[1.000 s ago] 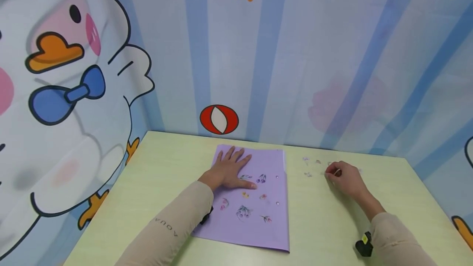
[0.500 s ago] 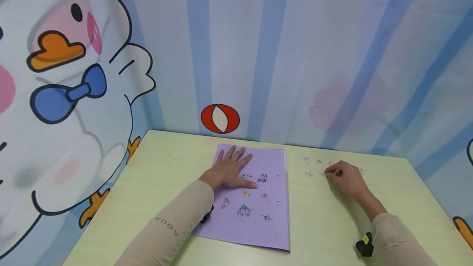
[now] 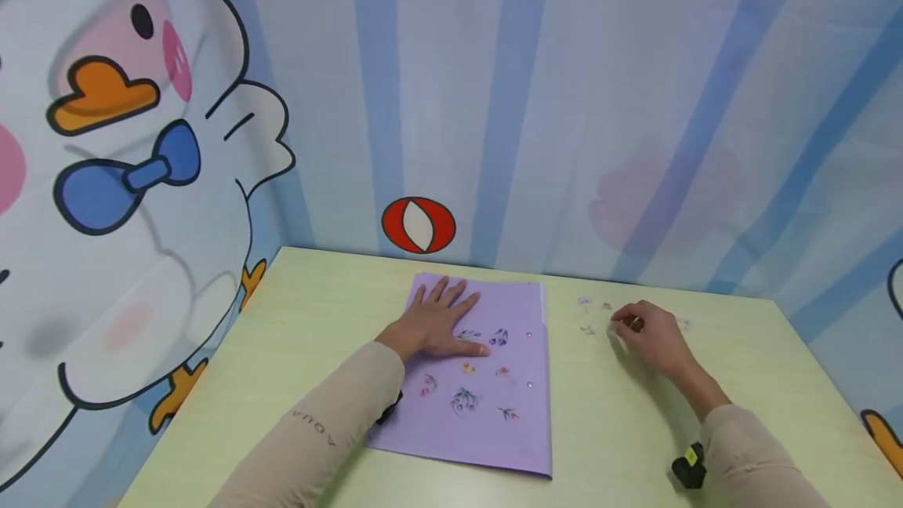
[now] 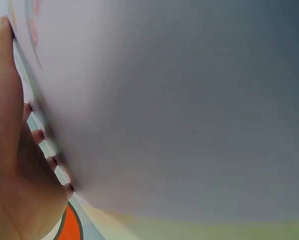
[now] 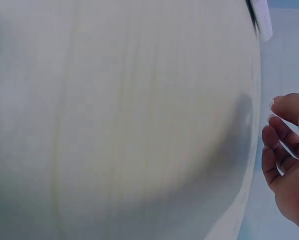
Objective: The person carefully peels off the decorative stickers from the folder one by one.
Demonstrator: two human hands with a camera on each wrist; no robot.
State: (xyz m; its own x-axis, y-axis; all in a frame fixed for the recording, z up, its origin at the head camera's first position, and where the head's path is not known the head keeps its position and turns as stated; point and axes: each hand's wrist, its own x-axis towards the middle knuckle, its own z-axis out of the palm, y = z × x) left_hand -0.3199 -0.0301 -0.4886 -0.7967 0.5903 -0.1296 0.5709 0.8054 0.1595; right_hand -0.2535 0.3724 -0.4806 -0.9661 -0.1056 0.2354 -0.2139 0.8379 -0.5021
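Note:
In the head view my left hand [image 3: 433, 326] lies palm down with fingers spread on a purple folder [image 3: 508, 445]. Small flower pictures, such as a green-stemmed bunch [image 3: 465, 401], are scattered over its surface. To the right, my right hand [image 3: 656, 339] has thumb and forefinger close together at a small pale sticker [image 3: 611, 330] low over the table, mostly hidden by the fingertips. The right wrist view has the same hand [image 5: 289, 150] at its edge, fingers curled. The left wrist view shows the left hand [image 4: 14, 150] along the folder.
Other small stickers lie on the pale table [image 3: 607, 422] near the right hand: a purple flower [image 3: 584, 301], another [image 3: 588, 330] and a pale one [image 3: 684, 324]. A striped cartoon backdrop [image 3: 451, 116] stands behind the table's far edge.
My right hand has shifted slightly left, its fingertips now over the small sticker that lay beside them. The left hand stays spread on the folder.

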